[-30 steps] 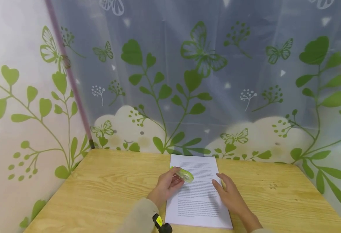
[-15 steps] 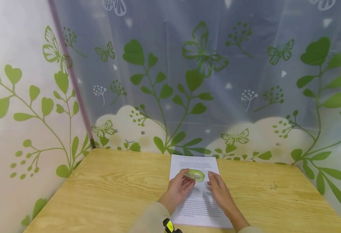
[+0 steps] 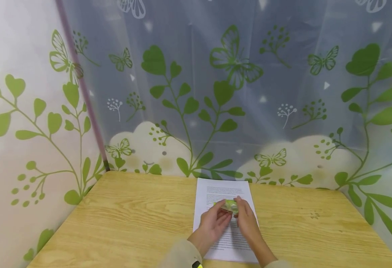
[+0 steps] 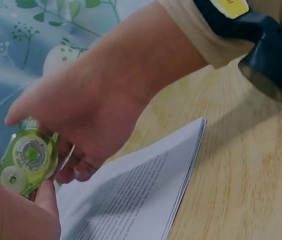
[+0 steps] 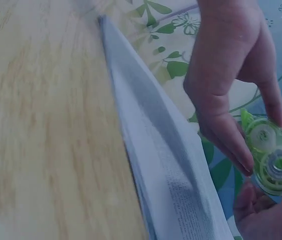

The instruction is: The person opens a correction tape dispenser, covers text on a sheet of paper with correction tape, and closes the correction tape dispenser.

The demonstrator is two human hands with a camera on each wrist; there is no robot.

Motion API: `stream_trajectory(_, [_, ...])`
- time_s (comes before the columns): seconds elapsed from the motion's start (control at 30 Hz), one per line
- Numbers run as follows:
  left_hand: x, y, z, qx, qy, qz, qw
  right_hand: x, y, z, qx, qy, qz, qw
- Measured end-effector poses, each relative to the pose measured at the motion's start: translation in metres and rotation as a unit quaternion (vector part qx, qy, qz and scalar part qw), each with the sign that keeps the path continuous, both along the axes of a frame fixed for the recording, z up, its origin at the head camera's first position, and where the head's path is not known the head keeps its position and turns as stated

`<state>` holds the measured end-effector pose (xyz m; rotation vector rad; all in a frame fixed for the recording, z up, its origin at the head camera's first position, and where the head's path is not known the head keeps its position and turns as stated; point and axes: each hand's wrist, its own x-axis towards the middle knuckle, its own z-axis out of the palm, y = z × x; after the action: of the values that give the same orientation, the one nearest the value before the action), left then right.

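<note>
A see-through green correction tape with two round spools inside is held above a stack of printed paper. My left hand grips its left end between thumb and fingers. At the other end, my right hand pinches it with thumb and fingers. In the left wrist view the spools of the correction tape face the camera, between both hands. The right wrist view shows the narrow tip of the correction tape near the right fingers. Part of its body is hidden by the hands.
The paper stack lies on a wooden table, reaching toward its back edge. Behind and beside the table hang curtains printed with leaves and butterflies. A dark strap with a camera sits on the left wrist.
My left hand has carried the correction tape rightward over the paper. The right hand has come inward from the paper's right side and taken hold of the tape's other end.
</note>
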<state>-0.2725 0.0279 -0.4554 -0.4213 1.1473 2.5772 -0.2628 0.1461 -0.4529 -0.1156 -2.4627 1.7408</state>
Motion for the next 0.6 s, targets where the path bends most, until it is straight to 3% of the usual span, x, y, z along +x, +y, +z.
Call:
stream_trajectory(0.23, [0.0047, 0.0035, -0.0001, -0.018, -0.008, -0.013, 0.9997, -0.0047, -0.0042, -0.0064, 0.037, 0.041, -0.066, 0.996])
stream_trajectory(0.47, [0.0046, 0.0021, -0.0031, -0.015, -0.005, -0.009, 0.9998, -0.0066, -0.0049, -0.0071, 0.049, 0.04, -0.071, 0.995])
stream_trajectory(0.6, [0.0038, -0.0005, -0.0034, -0.013, 0.002, -0.02, 0.9997, -0.0081, -0.0057, -0.0072, 0.027, 0.039, -0.075, 0.996])
